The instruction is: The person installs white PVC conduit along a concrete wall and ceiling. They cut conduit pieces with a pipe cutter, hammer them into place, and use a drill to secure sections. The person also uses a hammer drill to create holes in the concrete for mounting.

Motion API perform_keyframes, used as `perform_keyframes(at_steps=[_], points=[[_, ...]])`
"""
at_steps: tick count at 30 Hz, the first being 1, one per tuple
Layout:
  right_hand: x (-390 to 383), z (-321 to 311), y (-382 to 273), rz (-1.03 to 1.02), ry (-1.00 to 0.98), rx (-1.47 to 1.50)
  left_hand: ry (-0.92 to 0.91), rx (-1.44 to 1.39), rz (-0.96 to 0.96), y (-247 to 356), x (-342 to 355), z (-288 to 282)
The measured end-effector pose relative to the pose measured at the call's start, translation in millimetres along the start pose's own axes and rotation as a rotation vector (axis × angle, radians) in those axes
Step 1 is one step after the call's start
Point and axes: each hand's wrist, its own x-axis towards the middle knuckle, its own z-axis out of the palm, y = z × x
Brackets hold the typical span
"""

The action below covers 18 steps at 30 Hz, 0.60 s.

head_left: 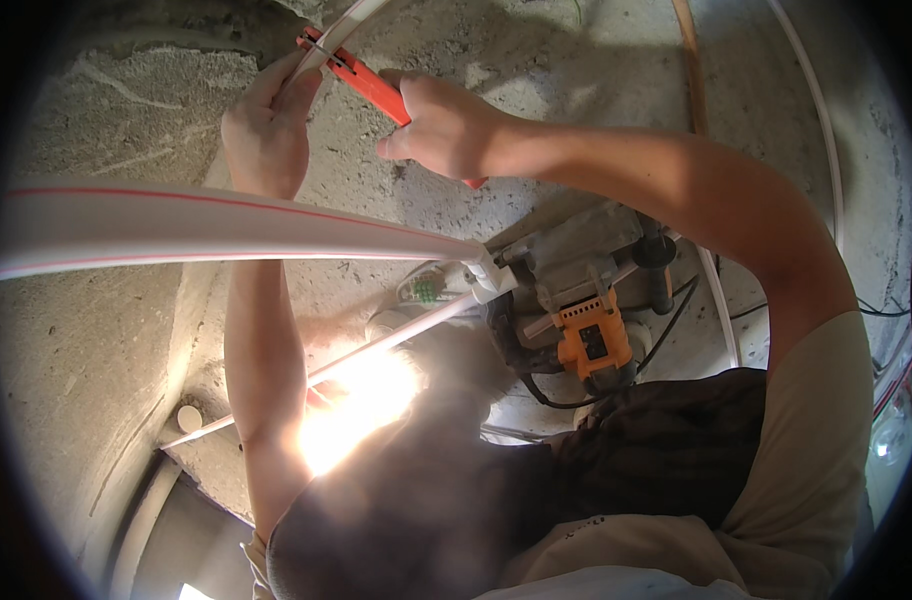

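As I viewed the scene: both hands were raised against the concrete wall [576,90].
Left hand [266,125]: closed around a thin white pipe [338,28].
Right hand [444,125]: gripped the red cutter [361,78], jaws at that pipe.
Below: orange power tool [594,340] on the floor.
Foreground: large white pipe [226,228], red-striped.
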Motion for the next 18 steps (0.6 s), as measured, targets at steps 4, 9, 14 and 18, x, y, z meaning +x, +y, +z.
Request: perform_keyframes(at_steps=[4,9,14,18], points=[[2,0,-1,0.127,-0.054,-0.026,-0.011,-0.018,-0.015,1,0,0],[10,3,-3,0.167,0.014,0.013,-0.017,-0.015,-0.123,5,-3,1],[18,7,3,0.165,0.050,0.008,0.052,-0.120,0.094,-2,-6,7],[24,11,12,0.159,0.031,0.095,0.010,0.048,-0.027,-19,-8,10]])
